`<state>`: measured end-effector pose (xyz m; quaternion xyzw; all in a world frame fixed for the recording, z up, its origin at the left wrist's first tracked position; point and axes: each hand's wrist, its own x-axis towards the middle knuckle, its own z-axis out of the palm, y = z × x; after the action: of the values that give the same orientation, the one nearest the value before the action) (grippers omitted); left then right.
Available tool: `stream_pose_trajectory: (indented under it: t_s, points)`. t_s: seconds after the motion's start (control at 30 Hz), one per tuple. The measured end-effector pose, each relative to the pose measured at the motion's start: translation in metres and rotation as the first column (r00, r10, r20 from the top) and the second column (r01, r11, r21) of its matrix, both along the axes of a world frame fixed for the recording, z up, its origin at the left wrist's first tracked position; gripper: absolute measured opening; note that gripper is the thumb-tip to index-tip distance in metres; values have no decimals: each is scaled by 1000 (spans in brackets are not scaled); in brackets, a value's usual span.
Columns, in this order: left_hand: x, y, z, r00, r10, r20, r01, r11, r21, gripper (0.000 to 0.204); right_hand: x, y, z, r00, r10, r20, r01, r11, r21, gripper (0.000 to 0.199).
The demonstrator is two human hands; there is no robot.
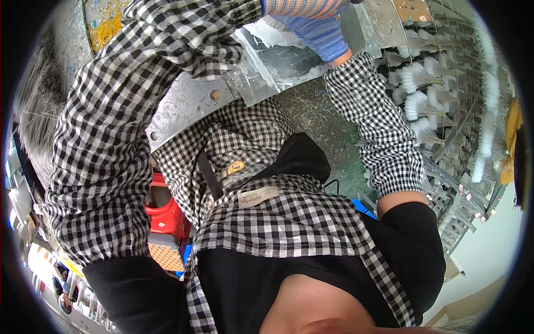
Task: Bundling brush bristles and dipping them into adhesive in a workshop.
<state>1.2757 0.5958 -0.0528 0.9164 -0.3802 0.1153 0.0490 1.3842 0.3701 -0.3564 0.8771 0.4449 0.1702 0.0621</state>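
My left hand [303,6], in an orange and grey striped knit glove, is at the top edge of the view, over a metal work surface. Just below and partly behind it is my right hand [320,38], in a blue knit glove. The two hands overlap or touch. The fingers of both are cut off by the frame or hidden, so what they hold does not show. Beneath them lies a grey metal plate [289,67] smeared with white residue. A small dark tip shows at the top edge beside my left glove.
A holed metal plate [189,103] juts toward my lap. White-tipped bristle bundles [420,78] fill racks on the right. Yellow rubber bands [108,28] lie at upper left, above long grey bristles [41,103]. A red container [166,214] stands low beside my leg. Another person [65,303] is far off.
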Motion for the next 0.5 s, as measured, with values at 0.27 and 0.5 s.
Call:
stream_pose_trajectory:
  t_s: [0.27, 0.5]
  points:
    - [-13, 15, -1, 998, 8, 69, -3, 998, -65, 23, -315, -202, 241, 990, -35, -134, 38, 999, 20, 66]
    - [-8, 12, 0, 998, -15, 55, 18, 999, -42, 23, -315, -187, 256, 964, -101, -248, 112, 993, 29, 66]
